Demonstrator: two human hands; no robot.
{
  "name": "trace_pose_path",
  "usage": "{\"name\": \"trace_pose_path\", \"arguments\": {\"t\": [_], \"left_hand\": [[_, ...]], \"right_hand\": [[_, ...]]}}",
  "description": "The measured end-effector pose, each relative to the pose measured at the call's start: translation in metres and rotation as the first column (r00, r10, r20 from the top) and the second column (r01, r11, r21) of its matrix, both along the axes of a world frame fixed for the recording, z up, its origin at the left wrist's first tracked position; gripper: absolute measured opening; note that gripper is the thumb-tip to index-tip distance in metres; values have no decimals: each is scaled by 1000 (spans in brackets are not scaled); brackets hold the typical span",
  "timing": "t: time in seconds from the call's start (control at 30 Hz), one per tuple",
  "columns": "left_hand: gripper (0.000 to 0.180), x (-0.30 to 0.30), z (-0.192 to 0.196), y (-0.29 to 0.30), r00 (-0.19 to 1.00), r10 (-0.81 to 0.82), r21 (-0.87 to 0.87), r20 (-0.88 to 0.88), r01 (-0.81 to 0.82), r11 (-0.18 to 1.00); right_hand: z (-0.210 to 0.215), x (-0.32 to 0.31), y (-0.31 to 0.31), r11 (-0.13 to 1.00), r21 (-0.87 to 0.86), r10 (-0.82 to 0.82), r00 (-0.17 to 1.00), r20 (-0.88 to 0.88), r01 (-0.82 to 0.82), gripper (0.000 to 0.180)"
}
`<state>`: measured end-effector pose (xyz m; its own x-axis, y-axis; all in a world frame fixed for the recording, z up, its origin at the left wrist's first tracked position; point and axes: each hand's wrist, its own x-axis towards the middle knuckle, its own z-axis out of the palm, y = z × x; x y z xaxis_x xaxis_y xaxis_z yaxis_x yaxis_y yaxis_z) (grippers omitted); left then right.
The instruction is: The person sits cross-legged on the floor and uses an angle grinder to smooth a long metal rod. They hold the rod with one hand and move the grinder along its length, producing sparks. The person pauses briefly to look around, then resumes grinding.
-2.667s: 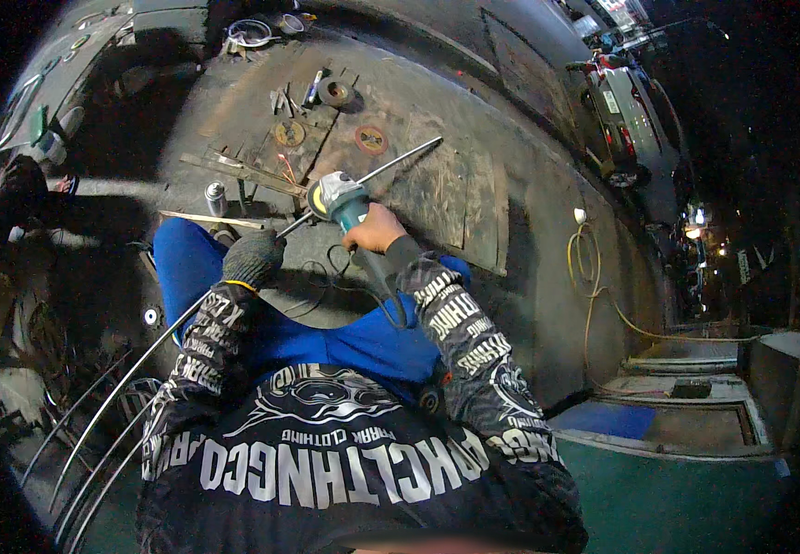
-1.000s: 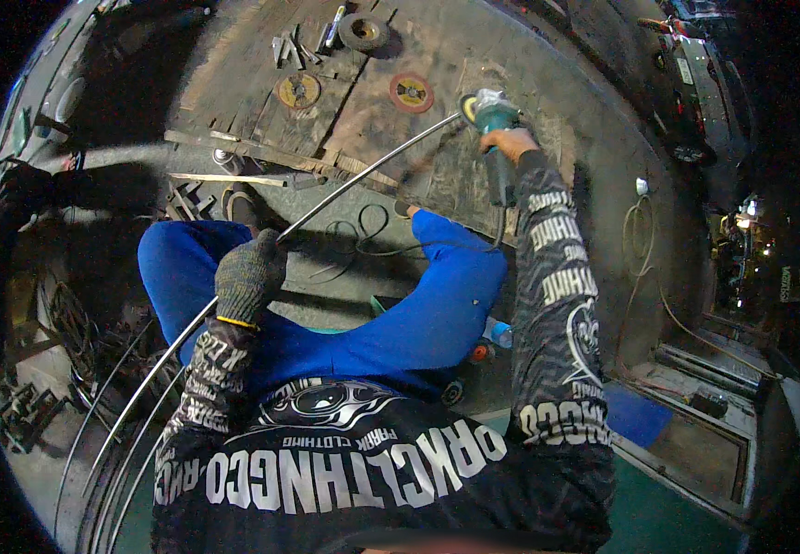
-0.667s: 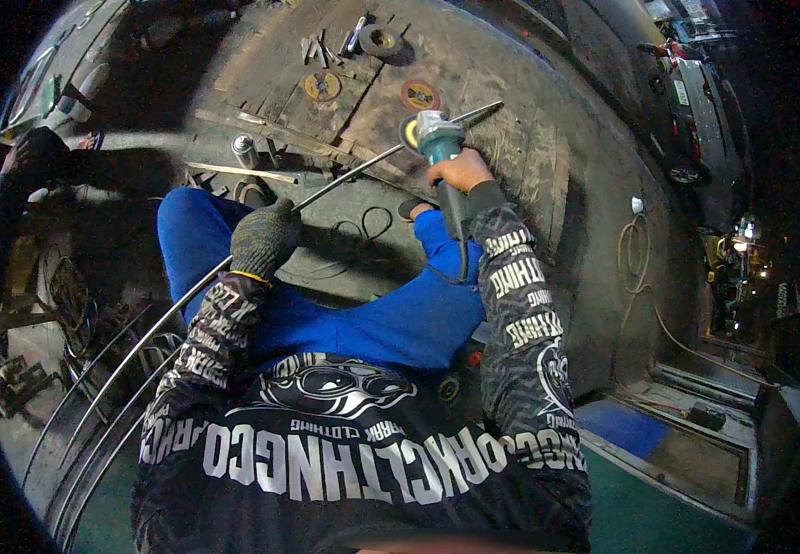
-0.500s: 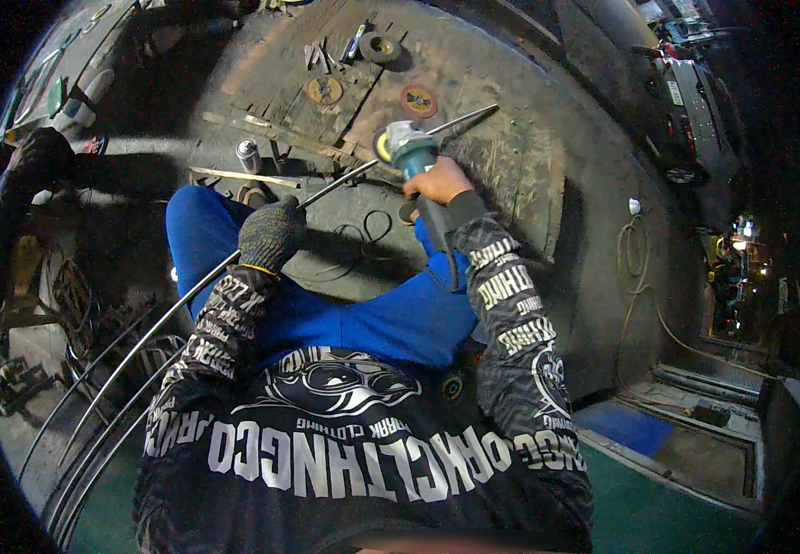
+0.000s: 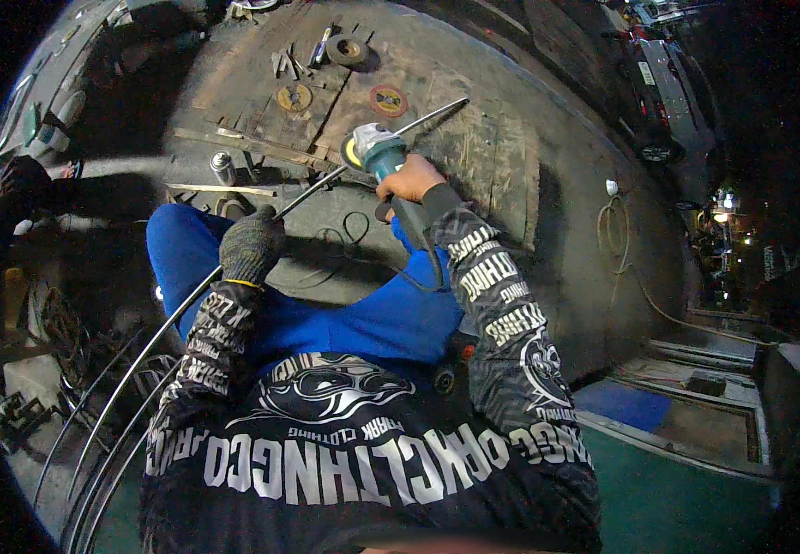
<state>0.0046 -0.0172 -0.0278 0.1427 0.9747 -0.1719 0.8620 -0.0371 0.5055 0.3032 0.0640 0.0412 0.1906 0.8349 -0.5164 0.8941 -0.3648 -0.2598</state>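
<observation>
One long thin grey metal rod (image 5: pixel 326 185), seemingly bare, clamped in gloved left hand (image 5: pixel 250 245); teal angle grinder (image 5: pixel 377 152) gripped by right hand (image 5: pixel 409 180).

Teal angle grinder (image 5: pixel 377 152); grey knit glove (image 5: pixel 250 246); blue trousers (image 5: pixel 363 319); silvery rod (image 5: pixel 326 180).

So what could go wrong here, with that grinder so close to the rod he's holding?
The right hand on the angle grinder is bare, so sparks or a slipping disc could hurt it. The long metal rod is steadied only by the gloved left hand and might spring or twist. The grinder's cable loops near the blue-trousered knees and could snag.
</observation>
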Motion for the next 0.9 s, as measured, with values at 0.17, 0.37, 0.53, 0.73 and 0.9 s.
{"name": "trace_pose_path", "arguments": {"t": [0.17, 0.37, 0.53, 0.73, 0.9], "left_hand": [[25, 3, 13, -4, 999, 28, 35, 16, -29, 999], [20, 7, 22, -3, 997, 59, -30, -51, -61, 998], [18, 8, 24, 1, 997, 54, -1, -53, -54, 999], [18, 13, 27, 9, 996, 78, 27, -36, -77, 997], [14, 12, 34, 13, 995, 95, -18, -41, -96, 995]], "right_hand": [[-12, 57, 27, 995, 52, -80, 997, 2, 80, 64], [-32, 141, 83, 987, -127, 114, 988, 108, -100, 71], [-48, 214, 131, 988, -105, -95, 982, 165, 113, 40], [-51, 279, 181, 968, -93, 246, 960, 135, -235, 24], [-63, 312, 200, 995, -89, -45, 999, -5, 45, 25]]}}
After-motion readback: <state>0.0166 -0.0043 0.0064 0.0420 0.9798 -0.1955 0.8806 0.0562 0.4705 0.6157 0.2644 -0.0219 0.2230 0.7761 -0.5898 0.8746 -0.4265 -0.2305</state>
